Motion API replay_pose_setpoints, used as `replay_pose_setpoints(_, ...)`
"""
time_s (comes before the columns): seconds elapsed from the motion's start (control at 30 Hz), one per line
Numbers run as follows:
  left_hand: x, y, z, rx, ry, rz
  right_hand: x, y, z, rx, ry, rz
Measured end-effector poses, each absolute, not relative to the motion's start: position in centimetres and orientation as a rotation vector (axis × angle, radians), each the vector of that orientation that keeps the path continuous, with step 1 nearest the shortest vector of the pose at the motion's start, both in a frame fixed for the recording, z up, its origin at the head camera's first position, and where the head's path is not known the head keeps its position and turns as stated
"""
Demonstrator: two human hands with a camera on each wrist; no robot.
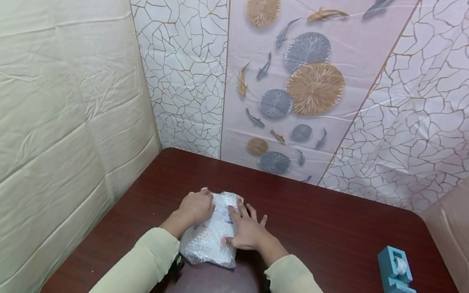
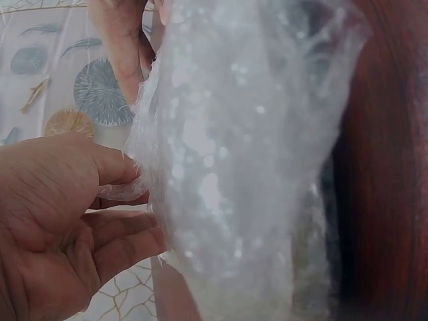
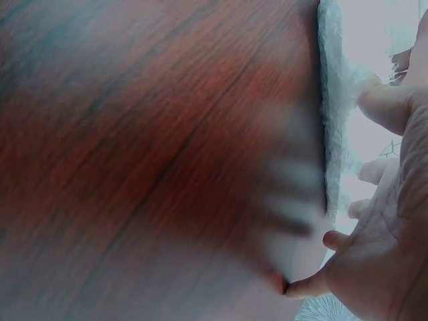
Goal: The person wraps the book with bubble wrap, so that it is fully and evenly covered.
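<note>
A flat package in clear bubble wrap [image 1: 208, 243] lies on the table, with whitish contents and small bluish marks showing through. At its left side my left hand [image 1: 197, 207] pinches a flap of the wrap; in the left wrist view this hand [image 2: 60, 221] has the plastic edge between thumb and fingers. My right hand [image 1: 248, 231] lies with spread fingers over the package's right side. The right wrist view shows that hand [image 3: 374, 247] with its little finger reaching down to the tabletop beside the package. What the wrap encloses cannot be made out.
A blue tape dispenser [image 1: 394, 274] with a roll of clear tape stands at the right of the dark red-brown table [image 1: 322, 229]. Behind the table hangs a patterned curtain [image 1: 272, 137], and a cream padded cloth [image 1: 59, 142] borders the left side.
</note>
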State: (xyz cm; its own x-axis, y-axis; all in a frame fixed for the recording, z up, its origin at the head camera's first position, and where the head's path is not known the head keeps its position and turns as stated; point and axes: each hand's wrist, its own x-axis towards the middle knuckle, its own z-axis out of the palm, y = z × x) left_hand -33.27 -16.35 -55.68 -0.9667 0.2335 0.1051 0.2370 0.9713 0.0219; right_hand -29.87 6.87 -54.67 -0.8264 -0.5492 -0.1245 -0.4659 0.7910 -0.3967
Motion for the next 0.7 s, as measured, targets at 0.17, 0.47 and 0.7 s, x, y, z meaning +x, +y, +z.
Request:
replay_pose_setpoints(0.17,-35.7,-17.5,-58.7,-0.353,-2.988,-0.136,-29.4,6.9,-53.9,-0.799,2.74,-0.506)
replay_pose_setpoints(0.47,-36.2,-18.0,-59.4,-0.286,-2.99,-0.266,-28.9,6.8,-52.8,-0.821,2.733,-0.487)
replay_pose_setpoints(0.7,-36.8,-18.5,-60.1,-0.292,-2.943,-0.318,-29.5,6.9,-53.2,-0.801,2.722,-0.482)
